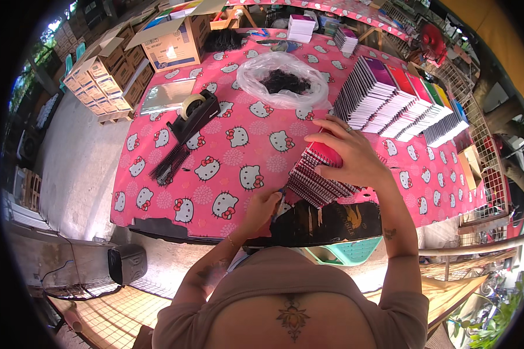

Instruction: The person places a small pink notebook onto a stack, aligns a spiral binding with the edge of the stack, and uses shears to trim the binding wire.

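Note:
My right hand (349,152) lies flat on top of a slanted stack of spiral-bound notebooks with pink covers (315,175) near the table's front edge. Fingers are spread over the top cover, holding the stack down. My left hand (263,205) is at the front edge just left of the stack, pinching a small dark thing against the spiral side; what it is I cannot make out. The table carries a pink cartoon-cat cloth (215,168).
A long fanned row of coloured spiral notebooks (399,102) lies at the right. A clear bag of black pieces (282,81), a black tape dispenser (193,113), black binding combs (170,163), cardboard boxes (172,41) and a green stool (346,251) are around.

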The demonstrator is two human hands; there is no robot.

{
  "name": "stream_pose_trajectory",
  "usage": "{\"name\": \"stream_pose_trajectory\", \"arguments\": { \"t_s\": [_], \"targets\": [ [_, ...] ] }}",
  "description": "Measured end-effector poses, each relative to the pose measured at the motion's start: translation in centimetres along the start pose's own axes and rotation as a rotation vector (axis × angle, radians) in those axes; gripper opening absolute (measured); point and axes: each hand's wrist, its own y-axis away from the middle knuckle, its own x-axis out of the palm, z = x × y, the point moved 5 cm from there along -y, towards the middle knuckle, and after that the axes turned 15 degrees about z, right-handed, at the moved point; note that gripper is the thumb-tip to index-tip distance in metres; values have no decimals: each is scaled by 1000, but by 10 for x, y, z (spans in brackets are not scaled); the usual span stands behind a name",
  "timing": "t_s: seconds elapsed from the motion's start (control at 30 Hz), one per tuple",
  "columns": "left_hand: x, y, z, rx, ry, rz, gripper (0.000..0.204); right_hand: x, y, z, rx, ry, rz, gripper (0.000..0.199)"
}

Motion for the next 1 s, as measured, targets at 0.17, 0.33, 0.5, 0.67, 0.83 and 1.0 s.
{"name": "stream_pose_trajectory", "arguments": {
  "t_s": [0.17, 0.33, 0.5, 0.67, 0.83, 1.0],
  "targets": [
    [8, 6, -10, -107, 333, 18, 28, 0, 1, -2, 0, -1, -9, 59],
    [4, -1, -2, -24, 200, 54, 29, 0, 0, -1, -11, 4, -12, 59],
    [4, 1, -8, 13, -351, -28, 28, 1, -1, -1, -8, 6, -3, 59],
    [6, 6, -9, -11, 53, -51, 30, 0, 0, -1, -6, -1, -10, 58],
    [4, 0, 1, -39, 367, 45, 33, -2, 0, 1, -5, 5, -11, 57],
    [14, 12, -41, 416, -916, -245, 32, -2, 1, 2, 4, 23, -10, 57]
  ]
}}
